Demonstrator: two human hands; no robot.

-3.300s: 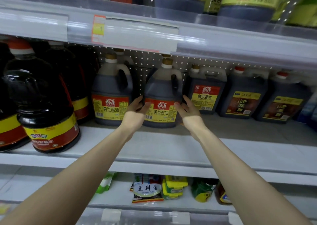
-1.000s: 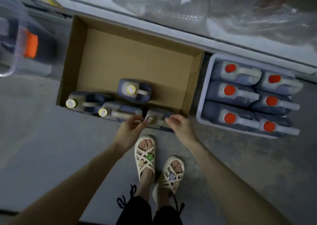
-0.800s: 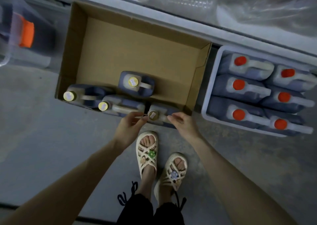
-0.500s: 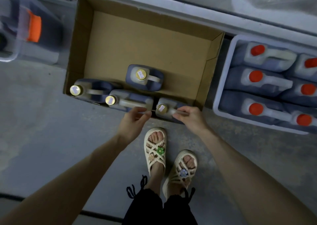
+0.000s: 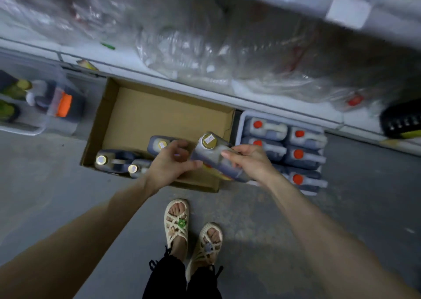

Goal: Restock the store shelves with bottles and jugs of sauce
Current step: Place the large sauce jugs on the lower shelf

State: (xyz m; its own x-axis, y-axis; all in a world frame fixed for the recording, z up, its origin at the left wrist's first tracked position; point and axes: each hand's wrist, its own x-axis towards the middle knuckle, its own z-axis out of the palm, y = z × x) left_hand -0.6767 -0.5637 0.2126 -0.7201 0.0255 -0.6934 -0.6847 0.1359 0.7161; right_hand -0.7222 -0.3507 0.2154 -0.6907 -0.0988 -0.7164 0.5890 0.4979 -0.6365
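A dark sauce jug with a gold cap (image 5: 210, 154) hangs tilted above the near right corner of the cardboard box (image 5: 159, 116). My right hand (image 5: 248, 161) grips it by the handle side. My left hand (image 5: 170, 162) sits against the jug's left side, its fingers curled and its thumb at the jug's lower edge. Three more gold-capped jugs (image 5: 114, 161) stand in the box along its near side.
A white crate (image 5: 246, 118) of red-capped jugs stands right of the box. A clear bin (image 5: 45, 107) with an orange-capped bottle is at left. Plastic-wrapped goods (image 5: 205, 55) fill the low shelf behind. My sandalled feet (image 5: 191, 228) stand on the grey floor.
The jug at the box's near right corner has been lifted out by my right hand. My left hand has come up beside it. The view has tilted up toward the shelf.
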